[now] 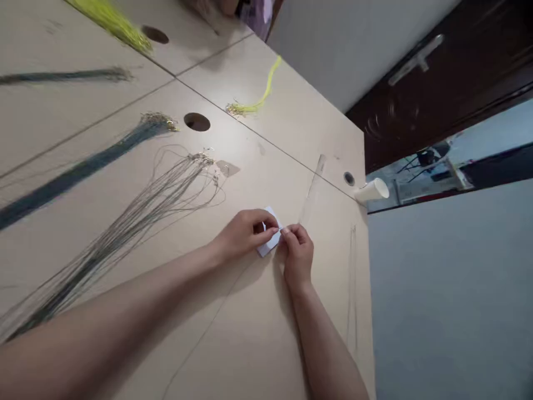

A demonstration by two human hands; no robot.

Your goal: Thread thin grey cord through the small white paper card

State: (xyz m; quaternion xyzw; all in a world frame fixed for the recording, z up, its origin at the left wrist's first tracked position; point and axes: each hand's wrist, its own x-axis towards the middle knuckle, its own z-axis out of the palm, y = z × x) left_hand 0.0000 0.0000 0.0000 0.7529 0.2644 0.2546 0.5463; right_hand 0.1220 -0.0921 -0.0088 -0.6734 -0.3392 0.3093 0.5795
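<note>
My left hand (249, 232) is closed in a pinch, thumb against forefinger. My right hand (298, 251) is closed too, its fingertips meeting those of the left. Whatever they pinch is too small to make out. Right under the fingertips lies a small white block or folded paper (266, 249), partly covered by the left hand. A thin dark line (208, 328) runs from near this white piece down across the table toward the bottom edge. Left of my hands lies a loose bundle of dark lines (154, 205) with small metallic hooks at its upper end, beside a small clear bag (227, 168).
A thicker dark bundle (120, 145) and yellow strands (263, 100) lie farther off on the pale table (258, 344). Beyond my right hand are a clear ruler (310, 191) and, at the table's edge, a white paper cup (372, 190). Cable holes (197, 121) pierce the tabletop.
</note>
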